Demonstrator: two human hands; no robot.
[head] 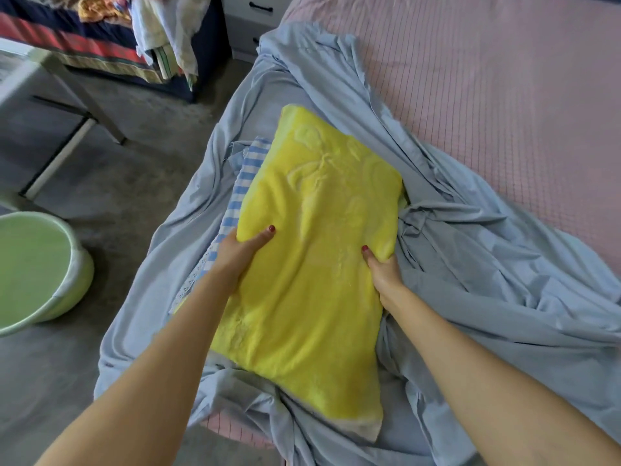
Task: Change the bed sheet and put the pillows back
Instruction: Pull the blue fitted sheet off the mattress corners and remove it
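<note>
A yellow pillow (312,250) with a raised flower pattern lies over the crumpled light-blue sheet (470,264) on the near corner of the bed. My left hand (240,252) grips the pillow's left edge, thumb on top. My right hand (383,269) grips its right edge, fingers tucked under. A blue-and-white checked pillow (240,183) peeks out beneath the yellow one on its left side. The pink checked mattress cover (504,95) is bare beyond the sheet.
A green basin (37,270) stands on the grey floor at the left. A white metal frame (64,136) slants behind it. Another bed with piled clothes (148,25) is at the back left, and a white drawer unit (252,18) stands by the bed's head.
</note>
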